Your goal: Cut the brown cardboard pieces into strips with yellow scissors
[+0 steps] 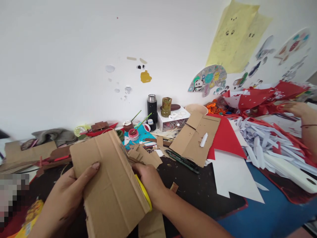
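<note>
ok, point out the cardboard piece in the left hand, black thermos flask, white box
Cardboard piece (112, 186): head view, middle of its broad face.
Black thermos flask (152, 110): head view, side of its body.
White box (169, 125): head view, its front face.

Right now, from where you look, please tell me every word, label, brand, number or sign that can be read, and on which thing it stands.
No text can be read with certainty.
Scrap with dark lettering: too small and blurred.
Yellow packet: print too blurred.
Dark green tool: faint marks, too small.
Large cardboard piece: no print on the side that shows.
</note>
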`<state>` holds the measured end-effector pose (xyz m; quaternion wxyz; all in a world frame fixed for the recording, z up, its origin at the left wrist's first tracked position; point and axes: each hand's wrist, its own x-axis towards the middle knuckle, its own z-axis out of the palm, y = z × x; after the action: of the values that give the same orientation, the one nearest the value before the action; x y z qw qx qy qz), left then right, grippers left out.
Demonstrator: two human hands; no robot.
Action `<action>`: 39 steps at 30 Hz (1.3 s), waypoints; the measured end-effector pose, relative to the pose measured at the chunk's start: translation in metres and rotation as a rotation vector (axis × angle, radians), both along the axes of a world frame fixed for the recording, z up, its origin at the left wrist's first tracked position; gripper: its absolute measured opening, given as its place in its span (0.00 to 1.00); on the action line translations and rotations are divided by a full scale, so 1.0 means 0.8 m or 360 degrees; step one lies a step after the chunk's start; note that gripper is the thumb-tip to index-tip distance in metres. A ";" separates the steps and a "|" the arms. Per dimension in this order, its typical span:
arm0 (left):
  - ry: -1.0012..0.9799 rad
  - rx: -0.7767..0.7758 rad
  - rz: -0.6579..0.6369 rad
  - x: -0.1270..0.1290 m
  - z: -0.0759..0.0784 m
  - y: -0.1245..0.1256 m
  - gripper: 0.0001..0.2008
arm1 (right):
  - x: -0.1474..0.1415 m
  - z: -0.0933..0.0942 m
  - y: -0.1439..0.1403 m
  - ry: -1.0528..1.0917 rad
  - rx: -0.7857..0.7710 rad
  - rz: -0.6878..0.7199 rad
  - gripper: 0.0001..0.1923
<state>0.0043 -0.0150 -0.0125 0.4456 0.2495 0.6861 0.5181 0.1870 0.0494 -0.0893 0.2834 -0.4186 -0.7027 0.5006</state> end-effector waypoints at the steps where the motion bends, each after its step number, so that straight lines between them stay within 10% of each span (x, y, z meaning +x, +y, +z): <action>1: -0.0034 -0.0011 -0.0044 -0.002 -0.001 0.000 0.34 | 0.000 -0.001 0.001 -0.0012 0.0020 0.0003 0.19; 39: 0.0050 -0.0004 -0.0063 -0.004 -0.009 0.001 0.42 | -0.007 -0.009 -0.001 -0.0015 0.0052 -0.0092 0.17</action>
<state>0.0014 -0.0139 -0.0197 0.4453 0.2705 0.6887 0.5043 0.1811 0.0485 -0.0961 0.3013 -0.4365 -0.6997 0.4787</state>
